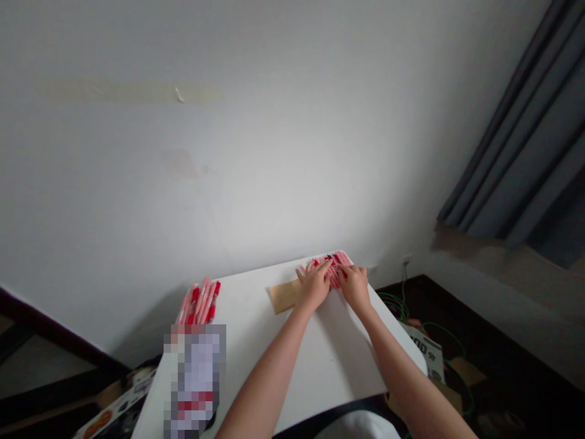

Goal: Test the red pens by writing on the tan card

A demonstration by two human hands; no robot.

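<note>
At the far right corner of the white table (256,341) lies a row of slim pink-and-red sticks (343,258), which look like pens in clear wrappers. My left hand (314,285) rests over the left part of the row, thumb apart and fingers stretched onto the pens. My right hand (355,285) is beside it, fingers drawn together at the row's near end. What those fingers pinch is mostly hidden under them. A tan paper piece (284,296) lies flat to the left of my left hand, its right end partly covered.
More pink-and-red pens (201,300) lie at the table's left edge, above a blurred-out item (196,378). A white wall (274,152) stands behind the table. Green cable (450,338) and cardboard (464,370) are on the dark floor to the right, below a grey curtain (516,140).
</note>
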